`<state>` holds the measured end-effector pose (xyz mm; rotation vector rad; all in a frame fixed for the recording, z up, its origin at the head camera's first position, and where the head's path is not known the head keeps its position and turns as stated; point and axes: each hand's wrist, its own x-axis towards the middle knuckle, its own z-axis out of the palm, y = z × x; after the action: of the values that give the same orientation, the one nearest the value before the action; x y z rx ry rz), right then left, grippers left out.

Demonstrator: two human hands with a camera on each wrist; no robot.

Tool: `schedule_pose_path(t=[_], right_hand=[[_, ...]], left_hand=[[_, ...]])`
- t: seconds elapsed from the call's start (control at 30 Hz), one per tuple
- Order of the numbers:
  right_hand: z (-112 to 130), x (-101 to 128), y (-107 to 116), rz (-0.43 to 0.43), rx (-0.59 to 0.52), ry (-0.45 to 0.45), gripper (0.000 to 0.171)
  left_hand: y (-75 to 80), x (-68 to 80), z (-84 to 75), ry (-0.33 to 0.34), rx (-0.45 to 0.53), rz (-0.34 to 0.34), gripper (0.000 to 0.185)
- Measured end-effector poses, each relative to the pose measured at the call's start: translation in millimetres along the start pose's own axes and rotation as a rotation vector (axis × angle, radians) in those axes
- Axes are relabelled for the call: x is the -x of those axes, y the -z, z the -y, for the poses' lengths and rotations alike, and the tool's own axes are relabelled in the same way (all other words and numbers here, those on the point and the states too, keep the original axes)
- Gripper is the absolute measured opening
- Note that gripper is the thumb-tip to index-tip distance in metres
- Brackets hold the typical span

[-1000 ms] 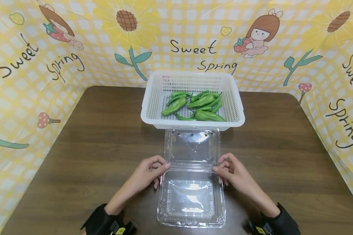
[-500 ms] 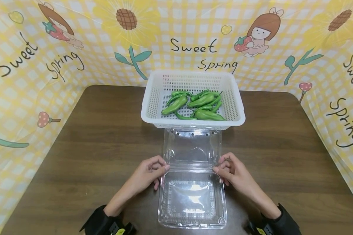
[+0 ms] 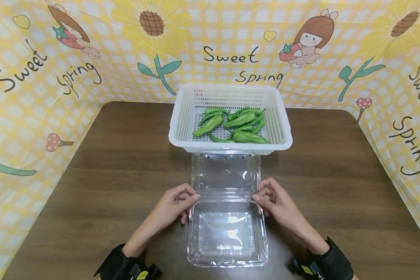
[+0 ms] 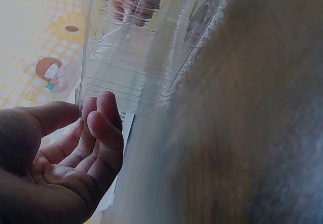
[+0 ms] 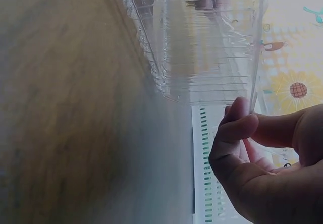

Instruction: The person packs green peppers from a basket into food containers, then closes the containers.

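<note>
Clear clamshell (image 3: 226,217), lid toward basket (image 3: 230,96)

The long glossy peppers (image 3: 231,126) were bright green, lying in a rectangular white plastic basket (image 3: 281,132) whose walls and floor were pierced with a fine grid of slots. Near it, the hinged clear plastic clamshell box (image 3: 227,233) was colourless, with ribbed ridges round its tray and white glare on its base. The wooden counter (image 3: 126,163) was dark brown with streaked grain. The backdrop cloth (image 3: 91,46) at the far side and to left and right was yellow-and-white checked, printed with yellow sunflowers, teal leaves, red strawberries, brown-haired cartoon girls and black "Sweet Spring" lettering. Both wristbands (image 3: 330,264) were black.
</note>
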<state>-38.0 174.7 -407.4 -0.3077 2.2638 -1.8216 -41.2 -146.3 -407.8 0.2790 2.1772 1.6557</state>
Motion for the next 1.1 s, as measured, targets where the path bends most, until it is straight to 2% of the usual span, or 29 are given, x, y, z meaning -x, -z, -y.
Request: schedule_pose_path(t=[0.23,0.53,0.73,0.97,1.1], right_hand=[[2.3,-8.1,-5.3,-0.01,0.0,-0.004,0.024],[6.0,-22.5,-13.6,-0.028,0.034,-0.006,0.023],[7.1,-30.2,-18.7,-0.029,0.048,0.001,0.021],[8.3,-38.2,-23.2,-0.02,0.054,0.025,0.021],[8.8,-42.9,-27.0,-0.017,0.062,0.034,0.021]], left_hand=[[4.6,2.4,1.4,-0.01,0.007,-0.031,0.017],[10.9,4.8,1.8,0.044,0.005,-0.073,0.026],[15.1,6.0,1.9,0.055,0.008,-0.065,0.034],[18.8,7.4,1.6,0.094,-0.018,-0.091,0.035],[22.5,7.7,2.1,0.094,-0.019,-0.098,0.036]])
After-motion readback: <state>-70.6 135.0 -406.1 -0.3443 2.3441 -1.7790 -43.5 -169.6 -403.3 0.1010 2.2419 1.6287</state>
